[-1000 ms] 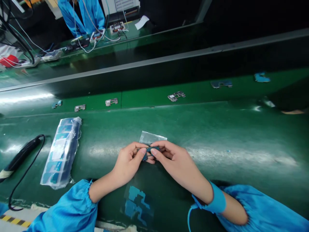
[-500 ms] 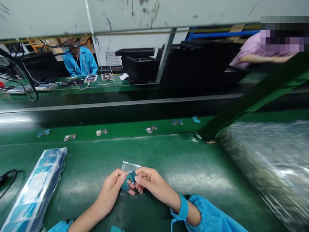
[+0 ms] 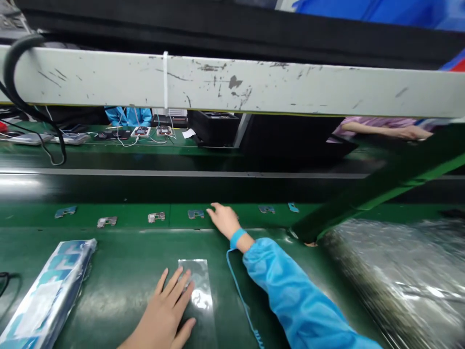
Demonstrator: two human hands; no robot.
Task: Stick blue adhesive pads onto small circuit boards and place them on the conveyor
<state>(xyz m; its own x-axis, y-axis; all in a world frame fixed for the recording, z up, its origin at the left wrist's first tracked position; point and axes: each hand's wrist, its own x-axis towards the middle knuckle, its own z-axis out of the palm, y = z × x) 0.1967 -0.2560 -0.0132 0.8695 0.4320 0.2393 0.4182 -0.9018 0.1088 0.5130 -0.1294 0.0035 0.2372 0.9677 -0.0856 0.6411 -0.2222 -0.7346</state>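
Your right hand (image 3: 225, 222) reaches over the green strip (image 3: 138, 209) at the far side of the counter (image 3: 131, 264); its grip is spread, the fingertips parted and just beside a blue circuit board (image 3: 196, 214), which lies flat on that strip. Three more boards lie in the row to the left of this board and two to the right of your hand; a small piece shows at your hand's right edge, too hidden to identify. Your left hand (image 3: 165, 310) is palm down, its grip spread, the fingers overlapping the left edge of a clear plastic sheet (image 3: 200, 291). A blue wristband (image 3: 237, 238) with a cord (image 3: 240, 288) encircles your right wrist. A plastic-wrapped packet (image 3: 49, 291) lies left of your left hand.
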